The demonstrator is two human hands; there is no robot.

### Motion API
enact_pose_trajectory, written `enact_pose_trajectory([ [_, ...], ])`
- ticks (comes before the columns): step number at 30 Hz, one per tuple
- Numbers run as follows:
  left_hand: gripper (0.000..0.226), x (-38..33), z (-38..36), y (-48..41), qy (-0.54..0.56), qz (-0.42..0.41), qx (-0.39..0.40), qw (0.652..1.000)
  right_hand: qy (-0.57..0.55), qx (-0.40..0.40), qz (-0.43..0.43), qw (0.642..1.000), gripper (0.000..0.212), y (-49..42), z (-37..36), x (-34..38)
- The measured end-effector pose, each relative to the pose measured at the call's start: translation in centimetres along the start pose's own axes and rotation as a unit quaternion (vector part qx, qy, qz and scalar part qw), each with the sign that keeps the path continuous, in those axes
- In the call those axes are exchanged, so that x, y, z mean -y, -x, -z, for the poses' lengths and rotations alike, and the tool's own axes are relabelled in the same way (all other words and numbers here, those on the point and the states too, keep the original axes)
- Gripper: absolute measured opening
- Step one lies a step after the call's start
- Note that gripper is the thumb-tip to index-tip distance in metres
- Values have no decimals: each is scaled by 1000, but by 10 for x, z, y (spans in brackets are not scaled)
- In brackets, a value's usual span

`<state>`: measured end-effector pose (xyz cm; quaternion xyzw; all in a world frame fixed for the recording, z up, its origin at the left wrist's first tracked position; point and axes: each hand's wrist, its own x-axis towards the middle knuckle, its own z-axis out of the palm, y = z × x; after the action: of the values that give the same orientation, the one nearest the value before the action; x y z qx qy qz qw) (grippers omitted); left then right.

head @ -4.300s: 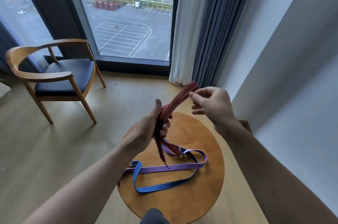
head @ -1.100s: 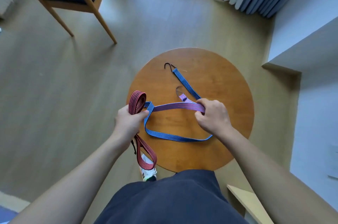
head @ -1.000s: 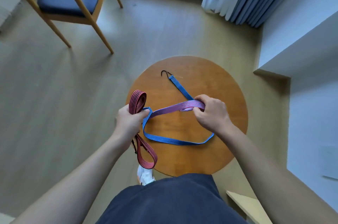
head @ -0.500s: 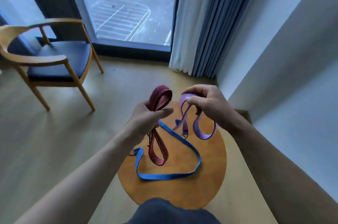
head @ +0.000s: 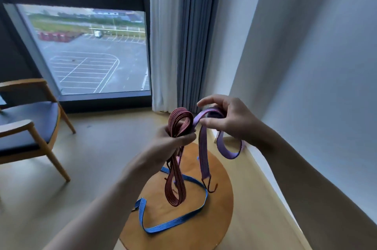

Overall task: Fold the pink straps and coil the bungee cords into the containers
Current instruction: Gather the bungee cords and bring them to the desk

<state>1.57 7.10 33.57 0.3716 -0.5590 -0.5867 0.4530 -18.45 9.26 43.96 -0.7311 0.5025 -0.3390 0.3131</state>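
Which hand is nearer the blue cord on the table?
Left. The left hand grips the red cord above the blue cord; the right hand is higher, holding the pink strap.

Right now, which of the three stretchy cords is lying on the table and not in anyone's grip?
The blue cord: it lies looped on the round table, untouched. The red cord is bunched in the left hand, the purple cord hangs from the right hand.

you are in what looks like a hotel room or apartment lounge, well above ground: a floor-to-ceiling window (head: pixel 87 45) overlooks a parking lot, flanked by a white sheer and grey curtains (head: pixel 189 35). a wooden armchair (head: pixel 28 127) with a dark cushioned seat and a small round wooden table (head: pixel 216 219) stand on pale wood flooring (head: pixel 91 157).
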Motion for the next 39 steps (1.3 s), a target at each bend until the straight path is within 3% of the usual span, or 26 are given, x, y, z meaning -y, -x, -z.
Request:
enact_pose_trajectory([
  [4, 26, -11, -22, 11, 41, -9, 10, 999, 29, -5, -28, 999, 34, 30, 6, -6],
  [8, 35, -18, -49, 18, 67, -16, 33, 997, -10, -30, -41, 999, 33, 57, 11, -1],
  [13, 6, -31, -87, 25, 41, -39, 90, 994, -44, -76, -50, 995, 34, 85, 27, 7],
  [18, 25, -43, -133, 28, 3, -50, 148, 988, -43, -107, -74, 991, 40, 129, 61, 11],
  [26, 11, -53, -242, 46, 9, -60, 190, 980, 1, -187, -115, 976, 33, 235, 118, -1],
  [39, 21, -43, -385, 122, 8, -48, 339, 940, 7, -244, -168, 955, 47, 395, 179, -15],
])
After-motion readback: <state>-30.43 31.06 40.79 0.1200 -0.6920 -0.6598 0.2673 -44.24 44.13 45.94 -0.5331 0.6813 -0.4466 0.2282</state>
